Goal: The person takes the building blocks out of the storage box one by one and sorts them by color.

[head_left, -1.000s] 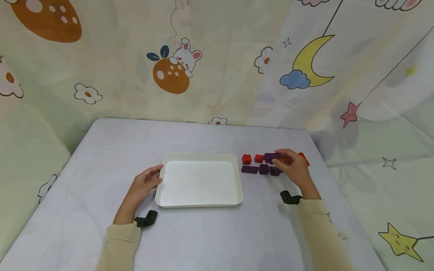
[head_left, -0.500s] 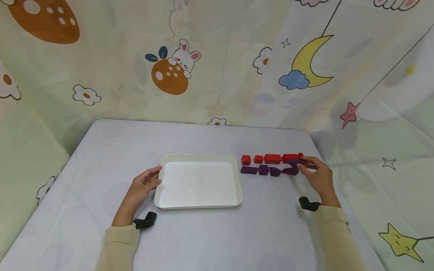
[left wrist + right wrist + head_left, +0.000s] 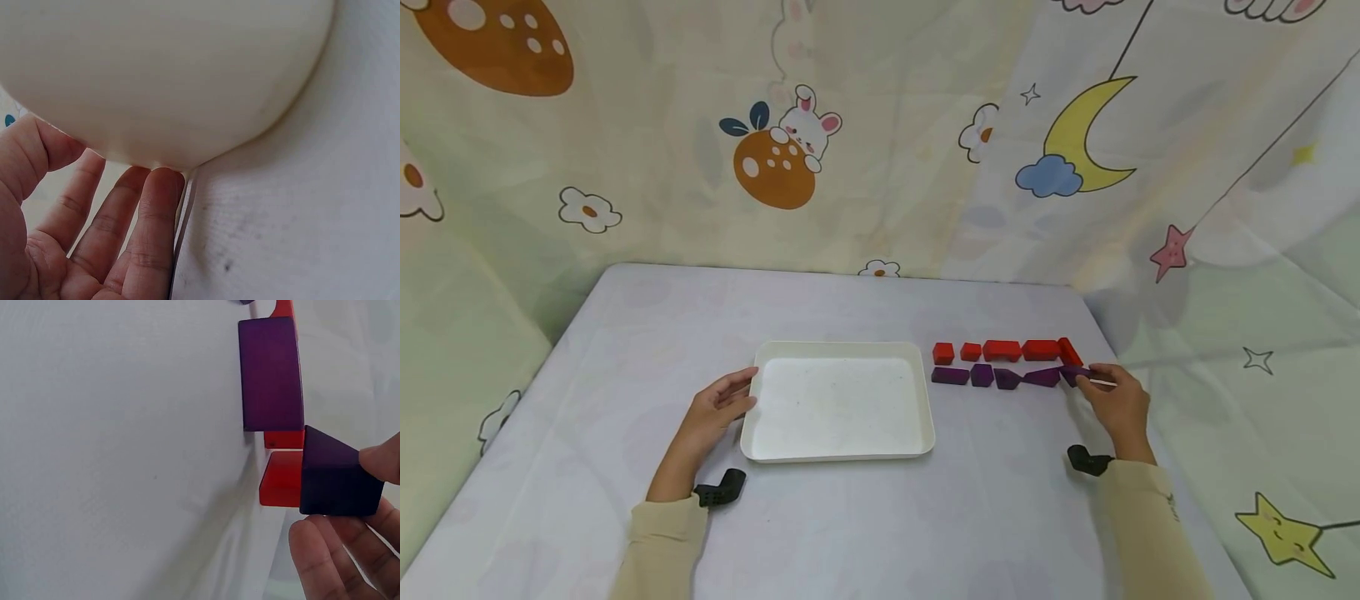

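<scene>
With thumb and fingers my right hand (image 3: 1120, 408) pinches a purple block (image 3: 340, 484) with a slanted side, at the right end of a row of purple blocks (image 3: 951, 377). A row of red blocks (image 3: 1002, 351) lies just behind it. In the right wrist view, a long purple block (image 3: 270, 375) sits close to the held one, and a red block (image 3: 281, 481) shows partly behind it. My left hand (image 3: 715, 412) rests its fingertips against the left side of a white tray (image 3: 838, 457). Its fingers (image 3: 153, 231) are loosely extended along the tray's outer wall.
The tray stands in the middle of a table with a white cloth (image 3: 850, 533), left of the block rows. Printed fabric (image 3: 895, 150) hangs behind and at the sides. Each wrist carries a black mount, such as the left mount (image 3: 721, 487).
My right hand has carried the purple block rightward over the red row, then down toward the near side to the end of the purple row. The left hand stays at the tray.
</scene>
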A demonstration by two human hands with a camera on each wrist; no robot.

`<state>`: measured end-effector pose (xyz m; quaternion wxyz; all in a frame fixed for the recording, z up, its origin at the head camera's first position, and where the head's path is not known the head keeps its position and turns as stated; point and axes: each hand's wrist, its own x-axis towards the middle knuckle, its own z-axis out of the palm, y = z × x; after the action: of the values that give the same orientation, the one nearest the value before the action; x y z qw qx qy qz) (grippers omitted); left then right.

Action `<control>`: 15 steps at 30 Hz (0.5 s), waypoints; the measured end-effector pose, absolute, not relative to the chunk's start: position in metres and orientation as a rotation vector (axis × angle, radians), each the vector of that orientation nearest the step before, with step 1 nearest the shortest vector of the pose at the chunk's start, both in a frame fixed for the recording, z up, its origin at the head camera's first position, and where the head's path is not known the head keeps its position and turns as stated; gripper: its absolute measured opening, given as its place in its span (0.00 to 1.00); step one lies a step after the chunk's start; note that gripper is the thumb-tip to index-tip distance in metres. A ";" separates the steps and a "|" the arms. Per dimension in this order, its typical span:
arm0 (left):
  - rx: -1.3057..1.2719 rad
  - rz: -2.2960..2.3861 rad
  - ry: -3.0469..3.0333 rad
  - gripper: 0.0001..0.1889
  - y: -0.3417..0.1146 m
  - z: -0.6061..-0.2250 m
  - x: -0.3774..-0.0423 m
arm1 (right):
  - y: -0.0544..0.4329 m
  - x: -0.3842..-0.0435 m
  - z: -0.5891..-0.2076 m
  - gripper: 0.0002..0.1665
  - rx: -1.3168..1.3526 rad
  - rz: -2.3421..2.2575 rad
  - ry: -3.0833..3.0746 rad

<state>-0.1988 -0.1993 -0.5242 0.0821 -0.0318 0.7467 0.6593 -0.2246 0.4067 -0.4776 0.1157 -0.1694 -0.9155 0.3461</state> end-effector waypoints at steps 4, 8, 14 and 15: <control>-0.093 1.981 2.225 0.33 -0.199 -0.524 -0.198 | 0.410 -0.224 -0.480 0.28 -0.537 1.013 -2.694; -0.085 1.995 2.222 0.33 -0.200 -0.523 -0.199 | 0.410 -0.224 -0.480 0.29 -0.589 1.029 -2.717; -0.082 1.994 2.230 0.32 -0.199 -0.521 -0.199 | 0.413 -0.225 -0.486 0.29 -0.627 1.003 -2.762; -0.083 1.993 2.230 0.32 -0.199 -0.520 -0.199 | 0.414 -0.225 -0.487 0.29 -0.621 0.992 -2.764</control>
<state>-0.1988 -0.1987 -0.5198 0.0745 -0.0277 0.7432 0.6643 -0.2253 0.4136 -0.4867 0.0701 -0.2064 -0.9185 0.3299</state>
